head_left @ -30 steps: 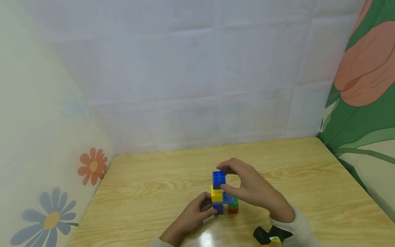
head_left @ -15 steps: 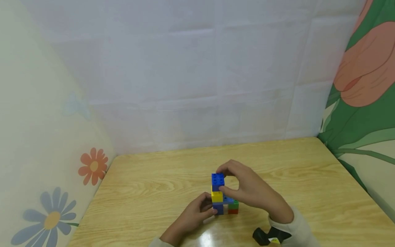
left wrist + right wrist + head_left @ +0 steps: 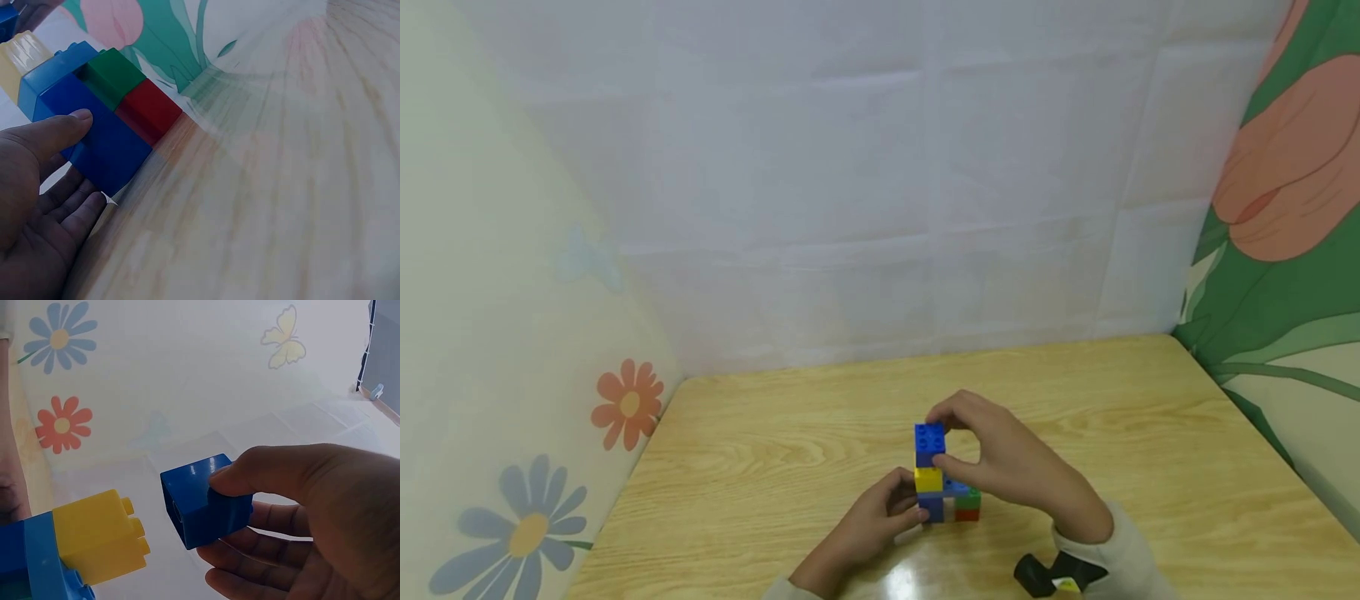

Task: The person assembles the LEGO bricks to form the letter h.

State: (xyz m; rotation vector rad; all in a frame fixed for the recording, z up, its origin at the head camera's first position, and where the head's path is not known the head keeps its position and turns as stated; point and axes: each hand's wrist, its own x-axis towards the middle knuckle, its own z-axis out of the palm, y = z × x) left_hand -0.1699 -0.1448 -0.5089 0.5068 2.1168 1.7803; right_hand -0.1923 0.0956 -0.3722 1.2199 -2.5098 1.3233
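Observation:
My right hand point(image 3: 1011, 454) pinches a blue toy building block point(image 3: 203, 499) between thumb and fingers. The block is just above a yellow block point(image 3: 103, 534), and a gap between the two shows in the right wrist view. That yellow block sits on one end of a light blue plate point(image 3: 59, 69). Under the same end stands a dark blue block point(image 3: 103, 137), gripped low down by my left hand point(image 3: 876, 517), thumb on its near face. A green block point(image 3: 115, 76) on top of a red block point(image 3: 150, 112) supports the plate's other end.
The structure stands on a wood-grain table point(image 3: 760, 467). A white cloth point(image 3: 850, 208) hangs behind the table's far edge, with flower-printed walls at both sides. A black device point(image 3: 1037, 575) is attached at the right sleeve point(image 3: 1127, 558).
My right hand has lowered the blue block slightly and shifted it a little left, closer over the yellow block. The left hand and the structure stay put.

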